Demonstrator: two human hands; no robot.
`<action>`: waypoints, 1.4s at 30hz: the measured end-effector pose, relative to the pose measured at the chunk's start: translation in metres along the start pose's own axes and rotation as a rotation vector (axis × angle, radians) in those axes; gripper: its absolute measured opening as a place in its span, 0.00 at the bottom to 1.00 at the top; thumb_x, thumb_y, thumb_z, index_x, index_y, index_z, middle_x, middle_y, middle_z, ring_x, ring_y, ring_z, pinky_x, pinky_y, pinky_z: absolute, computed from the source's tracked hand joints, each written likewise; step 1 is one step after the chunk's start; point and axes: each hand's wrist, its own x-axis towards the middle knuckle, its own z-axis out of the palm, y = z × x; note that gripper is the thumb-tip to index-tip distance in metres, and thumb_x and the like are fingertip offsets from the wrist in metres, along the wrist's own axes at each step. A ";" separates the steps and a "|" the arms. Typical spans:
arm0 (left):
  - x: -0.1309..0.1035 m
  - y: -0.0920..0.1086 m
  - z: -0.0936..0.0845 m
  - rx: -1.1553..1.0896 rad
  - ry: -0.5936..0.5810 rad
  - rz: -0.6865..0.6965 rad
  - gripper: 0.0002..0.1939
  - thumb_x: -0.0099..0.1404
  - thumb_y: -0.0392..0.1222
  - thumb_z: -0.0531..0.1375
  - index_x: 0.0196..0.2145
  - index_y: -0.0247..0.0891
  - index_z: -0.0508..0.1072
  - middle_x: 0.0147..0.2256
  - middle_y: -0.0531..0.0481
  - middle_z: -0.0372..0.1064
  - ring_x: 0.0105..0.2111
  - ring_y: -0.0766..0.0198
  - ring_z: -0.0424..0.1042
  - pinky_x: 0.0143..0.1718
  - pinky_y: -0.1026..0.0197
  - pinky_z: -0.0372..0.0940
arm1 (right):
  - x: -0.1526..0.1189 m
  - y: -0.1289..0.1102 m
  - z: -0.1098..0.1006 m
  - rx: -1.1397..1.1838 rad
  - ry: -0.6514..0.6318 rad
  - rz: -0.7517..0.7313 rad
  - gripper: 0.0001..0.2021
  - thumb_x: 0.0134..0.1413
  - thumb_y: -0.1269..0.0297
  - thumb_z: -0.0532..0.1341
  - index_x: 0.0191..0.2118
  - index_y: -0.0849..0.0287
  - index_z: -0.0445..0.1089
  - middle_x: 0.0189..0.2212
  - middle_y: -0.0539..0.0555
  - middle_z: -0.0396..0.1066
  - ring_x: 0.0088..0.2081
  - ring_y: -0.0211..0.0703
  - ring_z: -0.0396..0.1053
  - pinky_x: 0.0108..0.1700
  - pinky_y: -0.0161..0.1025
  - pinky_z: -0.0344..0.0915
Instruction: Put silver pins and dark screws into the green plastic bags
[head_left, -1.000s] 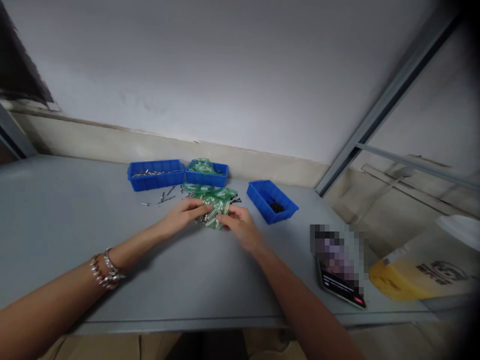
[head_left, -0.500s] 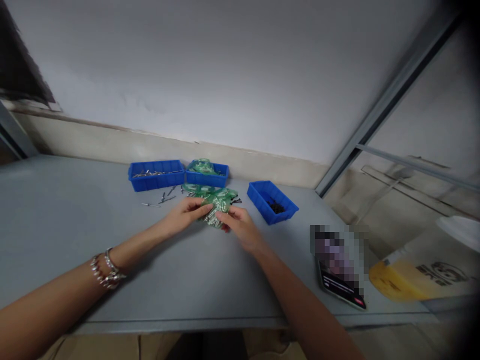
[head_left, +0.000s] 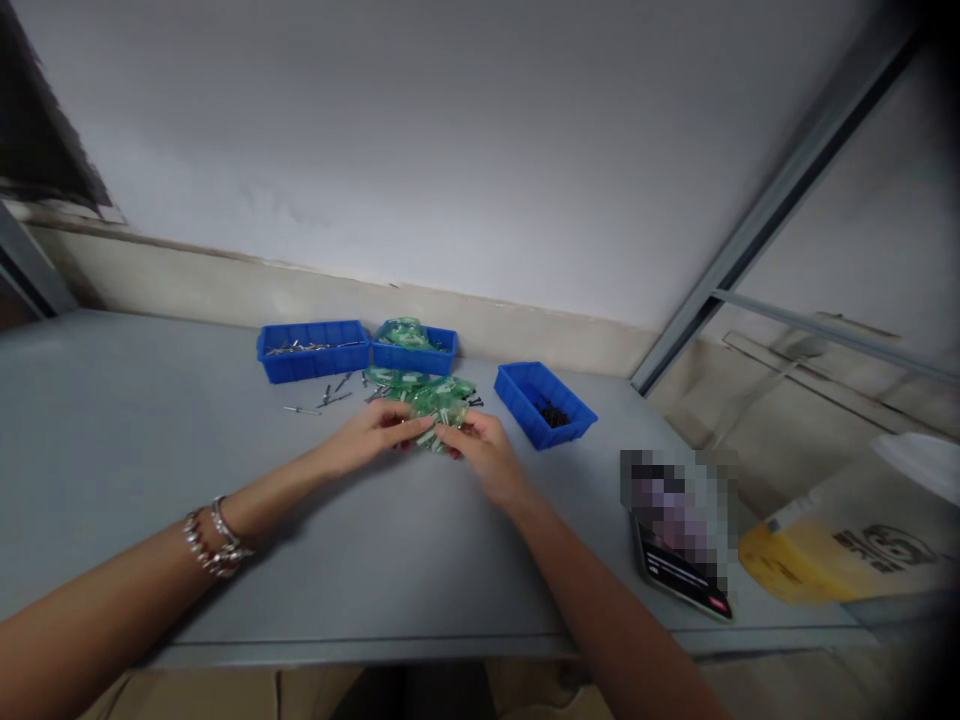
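Note:
A clear green plastic bag [head_left: 436, 408] with small metal pieces in it is held between my two hands, above the grey table. My left hand [head_left: 384, 428] pinches its left side, thumb on top. On the right side, my right hand [head_left: 480, 440] grips it with the thumb over the front. Just behind lie more green bags [head_left: 397, 377], partly hidden by the held one. Loose metal pieces [head_left: 334, 390] are scattered left of the bags, and a few dark screws [head_left: 476, 402] lie to the right.
A blue bin [head_left: 315, 365] with metal pieces, a blue bin [head_left: 420, 358] with green bags and a blue bin [head_left: 540, 425] with dark screws stand toward the wall. At the right are a phone [head_left: 675, 560] and a cup with yellow drink [head_left: 810, 560].
The held bag has shifted its shape between my fingers, and the pieces inside sit differently. My left thumb has moved slightly right and down across it.

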 end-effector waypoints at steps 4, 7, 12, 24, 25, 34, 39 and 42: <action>0.001 -0.001 0.000 0.042 0.026 0.018 0.22 0.60 0.58 0.57 0.22 0.36 0.65 0.19 0.55 0.54 0.21 0.68 0.53 0.22 0.64 0.47 | 0.001 0.002 -0.001 -0.037 0.030 0.006 0.11 0.40 0.55 0.64 0.25 0.58 0.68 0.21 0.47 0.62 0.25 0.35 0.56 0.27 0.35 0.53; 0.002 -0.001 0.000 0.048 0.030 0.040 0.21 0.60 0.57 0.56 0.22 0.36 0.65 0.20 0.55 0.54 0.22 0.68 0.54 0.23 0.64 0.48 | 0.001 0.002 0.000 -0.040 0.036 0.022 0.12 0.40 0.55 0.64 0.26 0.59 0.69 0.22 0.48 0.63 0.26 0.35 0.57 0.27 0.35 0.53; 0.002 -0.001 0.001 0.052 0.054 0.054 0.21 0.59 0.56 0.56 0.21 0.36 0.63 0.20 0.55 0.54 0.22 0.68 0.54 0.24 0.64 0.50 | 0.001 0.002 0.001 0.000 0.030 0.022 0.14 0.41 0.53 0.65 0.30 0.59 0.70 0.24 0.49 0.65 0.26 0.35 0.58 0.27 0.35 0.53; -0.001 0.005 0.001 -0.001 0.076 0.097 0.18 0.59 0.52 0.57 0.20 0.36 0.62 0.20 0.55 0.53 0.23 0.68 0.54 0.25 0.64 0.50 | 0.001 0.007 -0.002 -0.028 -0.053 0.038 0.15 0.44 0.50 0.64 0.29 0.59 0.70 0.22 0.48 0.63 0.24 0.34 0.57 0.27 0.35 0.53; -0.001 0.004 0.001 -0.012 0.075 0.096 0.18 0.59 0.52 0.57 0.20 0.36 0.62 0.21 0.55 0.54 0.23 0.68 0.54 0.25 0.64 0.51 | 0.001 0.007 -0.001 -0.024 -0.055 0.041 0.16 0.43 0.50 0.64 0.30 0.59 0.70 0.23 0.48 0.63 0.25 0.34 0.57 0.27 0.35 0.53; 0.000 0.002 0.002 0.066 0.119 0.071 0.22 0.60 0.55 0.55 0.18 0.36 0.63 0.18 0.54 0.53 0.21 0.68 0.52 0.23 0.63 0.49 | 0.002 0.010 -0.003 0.017 -0.078 0.032 0.13 0.43 0.53 0.65 0.28 0.58 0.69 0.23 0.47 0.63 0.25 0.33 0.57 0.28 0.35 0.54; 0.000 0.002 0.003 0.079 0.112 0.091 0.22 0.60 0.55 0.54 0.18 0.36 0.62 0.18 0.54 0.53 0.21 0.69 0.52 0.23 0.64 0.49 | 0.003 0.009 -0.003 0.018 -0.077 0.034 0.12 0.44 0.55 0.64 0.28 0.58 0.69 0.23 0.47 0.63 0.24 0.33 0.57 0.28 0.35 0.54; 0.000 0.004 0.003 0.075 0.110 0.109 0.21 0.60 0.56 0.54 0.19 0.36 0.61 0.19 0.55 0.53 0.22 0.69 0.52 0.23 0.65 0.49 | 0.003 0.009 -0.002 0.021 -0.062 0.042 0.13 0.43 0.54 0.64 0.27 0.59 0.69 0.22 0.47 0.63 0.24 0.33 0.57 0.28 0.36 0.53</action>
